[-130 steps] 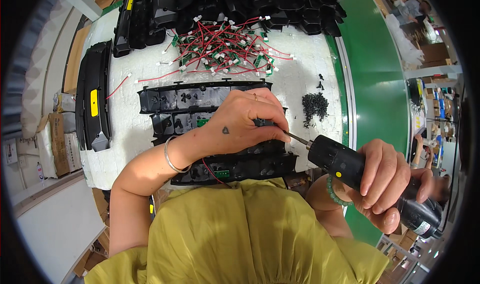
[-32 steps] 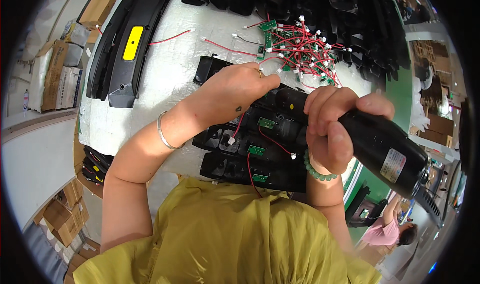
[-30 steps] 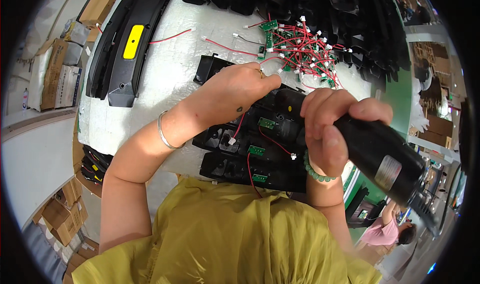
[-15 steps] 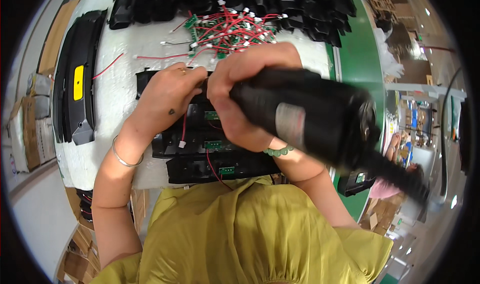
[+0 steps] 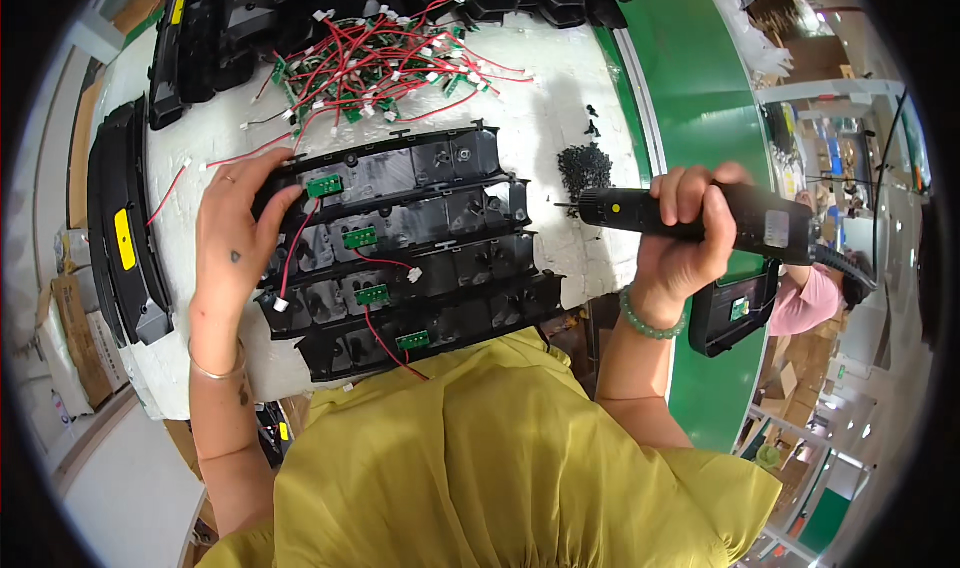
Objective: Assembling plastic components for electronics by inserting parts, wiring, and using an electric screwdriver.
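Several long black plastic housings point(image 5: 420, 238) lie side by side on the white bench, each carrying a small green circuit board point(image 5: 361, 236) with red wires. My left hand point(image 5: 232, 230) rests flat on the left ends of the housings, fingers spread over the top one. My right hand point(image 5: 686, 236) grips a black electric screwdriver point(image 5: 700, 216), held level off the right side of the housings, its bit pointing left toward a small heap of black screws point(image 5: 583, 164).
A tangle of red-wired green boards point(image 5: 375, 63) lies at the back of the white bench point(image 5: 540, 78). More black housings are stacked along the far edge and the left side point(image 5: 125, 238). A green conveyor belt point(image 5: 690, 88) runs on the right. Another person point(image 5: 815, 293) sits beyond it.
My right hand has swung the screwdriver away from the housings out to the right, near the screw heap. My left hand has slid to the left ends of the housings.
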A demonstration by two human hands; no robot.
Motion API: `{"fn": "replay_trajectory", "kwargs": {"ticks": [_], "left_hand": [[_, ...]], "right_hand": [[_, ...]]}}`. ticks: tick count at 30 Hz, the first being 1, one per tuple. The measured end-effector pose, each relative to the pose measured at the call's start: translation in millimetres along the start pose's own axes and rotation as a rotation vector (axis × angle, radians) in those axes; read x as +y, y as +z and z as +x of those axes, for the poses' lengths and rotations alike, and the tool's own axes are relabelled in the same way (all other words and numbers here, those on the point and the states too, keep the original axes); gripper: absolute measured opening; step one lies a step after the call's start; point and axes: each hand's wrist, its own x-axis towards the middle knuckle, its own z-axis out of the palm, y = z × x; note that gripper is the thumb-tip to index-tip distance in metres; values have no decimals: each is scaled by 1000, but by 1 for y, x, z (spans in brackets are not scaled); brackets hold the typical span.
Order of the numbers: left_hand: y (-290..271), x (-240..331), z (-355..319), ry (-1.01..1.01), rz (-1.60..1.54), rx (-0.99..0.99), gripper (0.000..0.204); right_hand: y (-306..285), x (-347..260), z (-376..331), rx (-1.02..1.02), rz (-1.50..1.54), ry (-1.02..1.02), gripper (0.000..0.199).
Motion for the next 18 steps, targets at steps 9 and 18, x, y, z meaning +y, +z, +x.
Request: {"fn": "replay_trajectory", "kwargs": {"ticks": [9,18], "left_hand": [[4,22,-3,-44,-18,-20,32],[12,91,35,579,-21,3,26]], "right_hand": [[-11,6,-2,35,8,-16,22],[16,-37,1,-261,322,-115,30]]}}
